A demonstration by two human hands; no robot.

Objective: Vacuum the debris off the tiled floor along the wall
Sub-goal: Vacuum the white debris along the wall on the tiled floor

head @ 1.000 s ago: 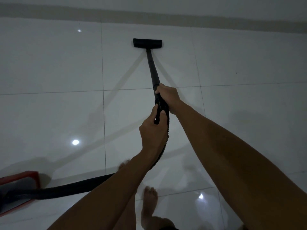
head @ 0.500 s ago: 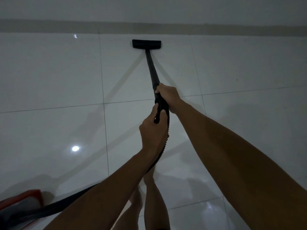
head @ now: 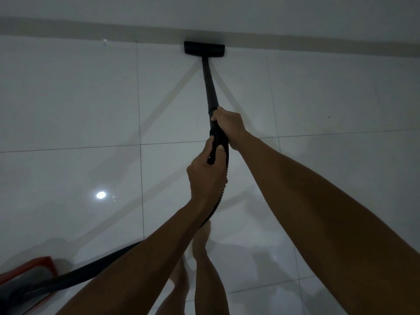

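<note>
**Nozzle at the wall edge**

Both hands wrapped round the wand: right hand curled on the upper grip, left hand closed round the ribbed hose end just below. Nozzle flat on the floor, touching or just short of the skirting; cannot tell which. Debris barely visible: one dark speck well off to the right. Hose trailing back past bare feet to the red vacuum at lower left.

Likely trouble: tripping on the hose close beside the legs; knocking the skirting if pushed harder; tugging the vacuum over if stretched; missing the speck in this dim light.
</note>
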